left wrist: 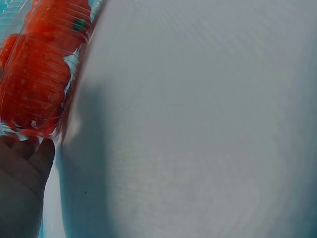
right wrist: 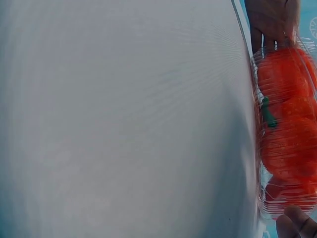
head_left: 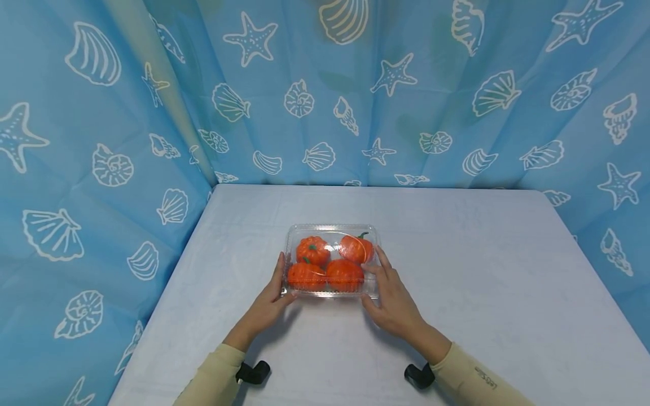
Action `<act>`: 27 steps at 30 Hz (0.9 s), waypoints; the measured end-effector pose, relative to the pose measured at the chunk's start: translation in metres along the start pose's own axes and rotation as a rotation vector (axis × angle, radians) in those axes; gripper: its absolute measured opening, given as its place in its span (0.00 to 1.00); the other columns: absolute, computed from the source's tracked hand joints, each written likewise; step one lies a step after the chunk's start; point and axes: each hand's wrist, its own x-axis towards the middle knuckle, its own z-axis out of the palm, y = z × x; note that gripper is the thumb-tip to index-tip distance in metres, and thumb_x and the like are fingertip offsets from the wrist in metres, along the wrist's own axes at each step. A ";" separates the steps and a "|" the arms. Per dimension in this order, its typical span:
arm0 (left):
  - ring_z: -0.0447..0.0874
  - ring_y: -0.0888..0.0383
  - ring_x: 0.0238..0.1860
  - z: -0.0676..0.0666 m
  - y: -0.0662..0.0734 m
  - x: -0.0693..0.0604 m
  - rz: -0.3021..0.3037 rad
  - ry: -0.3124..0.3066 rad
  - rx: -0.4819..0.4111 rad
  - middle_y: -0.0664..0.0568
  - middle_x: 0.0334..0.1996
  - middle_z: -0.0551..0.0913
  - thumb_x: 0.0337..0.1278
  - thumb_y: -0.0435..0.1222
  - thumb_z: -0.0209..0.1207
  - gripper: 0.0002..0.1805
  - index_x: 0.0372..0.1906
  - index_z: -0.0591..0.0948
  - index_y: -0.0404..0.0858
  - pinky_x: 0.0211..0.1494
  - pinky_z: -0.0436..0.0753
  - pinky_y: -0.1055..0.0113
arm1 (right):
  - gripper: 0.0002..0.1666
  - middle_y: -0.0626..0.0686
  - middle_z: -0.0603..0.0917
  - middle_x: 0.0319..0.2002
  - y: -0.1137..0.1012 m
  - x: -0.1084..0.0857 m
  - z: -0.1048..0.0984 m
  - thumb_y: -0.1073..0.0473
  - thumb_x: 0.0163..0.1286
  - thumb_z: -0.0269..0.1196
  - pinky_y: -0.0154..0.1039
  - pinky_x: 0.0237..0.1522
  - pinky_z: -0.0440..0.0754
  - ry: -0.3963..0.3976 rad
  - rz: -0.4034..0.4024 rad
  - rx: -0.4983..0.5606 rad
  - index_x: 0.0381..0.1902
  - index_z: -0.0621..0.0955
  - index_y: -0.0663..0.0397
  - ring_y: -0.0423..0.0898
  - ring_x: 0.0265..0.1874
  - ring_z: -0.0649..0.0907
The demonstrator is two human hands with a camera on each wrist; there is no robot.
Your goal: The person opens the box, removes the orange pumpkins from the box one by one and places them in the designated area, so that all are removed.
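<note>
Several small orange pumpkins with green stems [head_left: 345, 275] [left wrist: 37, 82] [right wrist: 292, 144] lie inside a clear lidded plastic container [head_left: 327, 229]. At its left side, my left hand [head_left: 267, 304] [left wrist: 22, 183] grips the front corner, fingers along the side and thumb by the front edge. My right hand [head_left: 398, 304] [right wrist: 297, 223] holds the opposite side, with its thumb near the front right corner and one finger reaching over the lid. The lid looks closed. Whether the container's base touches the table cannot be told.
A white-covered table [head_left: 482, 270] lies under the container. Blue curtains with white shell and starfish prints [head_left: 325, 101] hang behind it and along the left and right sides. Black straps with small devices [head_left: 254, 373] sit on both wrists, near the light sleeves.
</note>
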 end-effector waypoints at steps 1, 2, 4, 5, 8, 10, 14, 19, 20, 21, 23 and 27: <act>0.40 0.42 0.81 0.000 0.000 0.000 0.008 0.001 0.000 0.41 0.82 0.40 0.73 0.39 0.56 0.49 0.82 0.35 0.36 0.79 0.51 0.42 | 0.34 0.58 0.51 0.81 0.000 0.000 0.001 0.55 0.60 0.63 0.64 0.61 0.77 0.003 0.000 -0.003 0.64 0.70 0.54 0.61 0.63 0.75; 0.40 0.42 0.81 0.001 -0.001 -0.001 0.014 0.003 0.002 0.41 0.82 0.41 0.73 0.39 0.55 0.49 0.82 0.35 0.36 0.79 0.51 0.42 | 0.33 0.58 0.51 0.81 0.000 0.000 0.001 0.55 0.60 0.63 0.64 0.60 0.78 0.007 -0.002 -0.006 0.64 0.70 0.54 0.61 0.63 0.75; 0.40 0.41 0.81 0.001 -0.002 -0.001 0.025 0.008 0.004 0.41 0.82 0.41 0.73 0.38 0.55 0.49 0.82 0.35 0.36 0.79 0.51 0.42 | 0.32 0.59 0.52 0.81 0.001 0.000 0.002 0.55 0.60 0.63 0.64 0.60 0.77 0.010 -0.007 -0.009 0.63 0.71 0.54 0.62 0.63 0.75; 0.40 0.41 0.81 0.001 -0.002 -0.001 0.028 0.010 0.005 0.41 0.82 0.41 0.73 0.38 0.55 0.48 0.82 0.35 0.35 0.79 0.50 0.42 | 0.32 0.59 0.52 0.81 0.001 0.000 0.002 0.55 0.60 0.62 0.64 0.60 0.78 0.012 -0.011 -0.011 0.62 0.71 0.54 0.62 0.62 0.75; 0.39 0.42 0.81 0.002 -0.002 -0.001 0.034 0.018 0.008 0.41 0.82 0.41 0.74 0.38 0.54 0.48 0.82 0.35 0.35 0.79 0.49 0.42 | 0.30 0.58 0.51 0.81 0.002 0.000 0.002 0.55 0.61 0.62 0.63 0.61 0.77 0.005 -0.014 -0.017 0.62 0.71 0.54 0.61 0.63 0.74; 0.39 0.42 0.81 0.003 -0.002 -0.001 0.033 0.022 0.011 0.42 0.82 0.41 0.74 0.38 0.53 0.47 0.82 0.36 0.35 0.80 0.49 0.42 | 0.30 0.57 0.50 0.81 0.003 0.000 0.002 0.55 0.62 0.61 0.63 0.62 0.77 -0.008 -0.008 -0.020 0.61 0.71 0.54 0.61 0.64 0.74; 0.39 0.43 0.81 0.004 -0.002 -0.001 0.032 0.028 0.006 0.43 0.82 0.41 0.73 0.35 0.52 0.46 0.82 0.36 0.36 0.80 0.48 0.44 | 0.30 0.56 0.49 0.81 0.003 0.000 0.000 0.54 0.62 0.61 0.63 0.65 0.74 -0.029 0.005 -0.019 0.62 0.71 0.54 0.62 0.68 0.71; 0.38 0.44 0.81 0.005 -0.001 -0.001 0.025 0.040 -0.005 0.43 0.82 0.42 0.72 0.32 0.51 0.44 0.82 0.38 0.35 0.80 0.47 0.44 | 0.30 0.57 0.50 0.81 0.003 0.000 -0.001 0.54 0.62 0.62 0.64 0.65 0.73 -0.032 0.005 -0.024 0.62 0.70 0.54 0.63 0.70 0.69; 0.38 0.44 0.81 0.006 0.000 -0.001 0.025 0.043 -0.010 0.42 0.82 0.42 0.72 0.32 0.50 0.44 0.82 0.38 0.35 0.80 0.46 0.43 | 0.30 0.57 0.50 0.81 0.002 0.000 -0.001 0.54 0.62 0.62 0.64 0.65 0.73 -0.030 0.004 -0.026 0.61 0.70 0.54 0.63 0.70 0.69; 0.38 0.44 0.81 0.006 0.001 -0.001 0.024 0.045 -0.013 0.42 0.82 0.43 0.72 0.32 0.50 0.44 0.82 0.38 0.35 0.80 0.46 0.43 | 0.30 0.57 0.50 0.80 0.002 0.000 -0.001 0.54 0.62 0.63 0.64 0.65 0.73 -0.028 0.002 -0.028 0.61 0.70 0.54 0.63 0.70 0.69; 0.38 0.44 0.81 0.006 0.001 -0.001 0.015 0.048 -0.017 0.42 0.82 0.42 0.71 0.31 0.49 0.44 0.82 0.38 0.35 0.80 0.45 0.43 | 0.30 0.58 0.51 0.80 0.002 0.000 -0.001 0.55 0.61 0.63 0.64 0.65 0.73 -0.023 0.000 -0.028 0.61 0.71 0.55 0.63 0.70 0.69; 0.37 0.44 0.81 0.006 0.003 -0.002 -0.009 0.054 -0.027 0.42 0.82 0.41 0.70 0.31 0.47 0.43 0.82 0.38 0.35 0.80 0.45 0.43 | 0.31 0.58 0.50 0.80 0.001 0.000 -0.001 0.55 0.60 0.64 0.64 0.64 0.74 -0.027 0.003 -0.034 0.61 0.71 0.55 0.64 0.69 0.70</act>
